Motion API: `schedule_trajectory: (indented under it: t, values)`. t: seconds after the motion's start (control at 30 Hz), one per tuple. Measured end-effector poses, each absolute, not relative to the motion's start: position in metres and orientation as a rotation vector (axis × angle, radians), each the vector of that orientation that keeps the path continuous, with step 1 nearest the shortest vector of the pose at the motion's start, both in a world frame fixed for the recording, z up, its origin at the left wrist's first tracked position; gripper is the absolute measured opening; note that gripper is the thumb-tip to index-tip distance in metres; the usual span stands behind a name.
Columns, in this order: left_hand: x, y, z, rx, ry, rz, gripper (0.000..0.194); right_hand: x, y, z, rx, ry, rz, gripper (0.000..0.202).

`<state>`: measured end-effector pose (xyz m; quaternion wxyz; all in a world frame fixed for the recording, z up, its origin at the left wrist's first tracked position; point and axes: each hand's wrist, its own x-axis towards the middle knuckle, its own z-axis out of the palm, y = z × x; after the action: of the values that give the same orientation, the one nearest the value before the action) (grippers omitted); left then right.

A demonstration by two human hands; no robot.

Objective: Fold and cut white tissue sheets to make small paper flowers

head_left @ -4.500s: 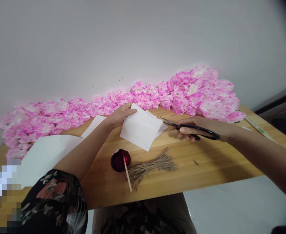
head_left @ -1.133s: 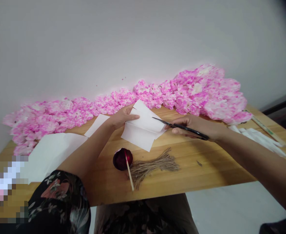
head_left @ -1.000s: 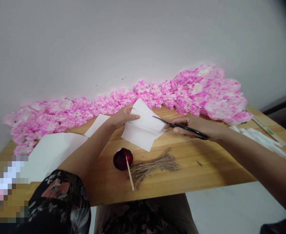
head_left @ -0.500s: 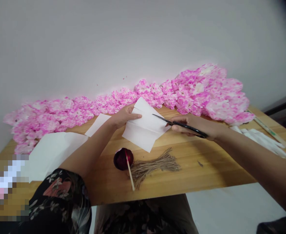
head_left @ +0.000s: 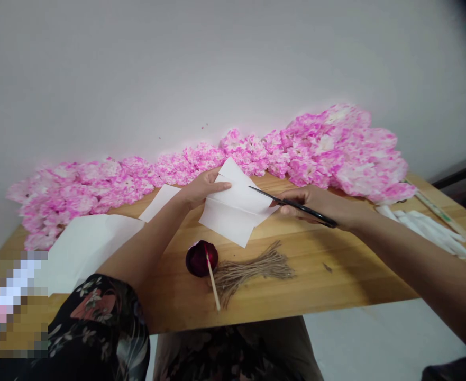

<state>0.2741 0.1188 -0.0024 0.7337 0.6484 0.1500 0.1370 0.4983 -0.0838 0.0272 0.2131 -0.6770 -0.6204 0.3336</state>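
Observation:
My left hand (head_left: 206,189) grips the upper left side of a creased white paper (head_left: 233,209), its thumb lying on top. My right hand (head_left: 310,203) is closed round black scissors (head_left: 309,210), whose blades point left across the paper's right part. The fingers of my right hand also reach the paper's right edge. Below the paper on the wooden table (head_left: 280,301) sit a small bowl of dark red liquid (head_left: 197,260) with a wooden stick (head_left: 213,283) across it, and a bundle of thin brown stems (head_left: 252,270).
Pink and white flowers (head_left: 336,153) line the table's back along the wall. Large white sheets (head_left: 85,243) and a smaller piece (head_left: 159,203) are at the left. Rolled white strips (head_left: 427,227) and a ruler (head_left: 441,214) lie at the right.

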Motion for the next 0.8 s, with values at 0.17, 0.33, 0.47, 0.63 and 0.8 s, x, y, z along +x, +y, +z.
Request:
schedule_trajectory:
  t: [0.17,0.33,0.47,0.63,0.8]
  values:
    - [0.2758,0.1179,0.0005,1.406,0.322,0.310,0.053,0.4995,-0.0812,0.0293,-1.834,-1.800,0.951,0.054]
    - [0.2786,0.1161,0.0026,1.401,0.309,0.298,0.056,0.4971,-0.0781,0.0285,-1.840,-1.800,0.944,0.055]
    - [0.2791,0.1151,0.0038,1.411,0.319,0.307,0.057,0.4973,-0.0789,0.0277,-1.856,-1.792,0.946,0.056]
    - [0.2793,0.1143,0.0051,1.408,0.341,0.303,0.056,0.4982,-0.0787,0.0269,-1.819,-1.743,0.955,0.058]
    - [0.2791,0.1152,0.0041,1.392,0.331,0.309,0.055,0.4977,-0.0783,0.0240,-1.833,-1.682,0.965,0.056]
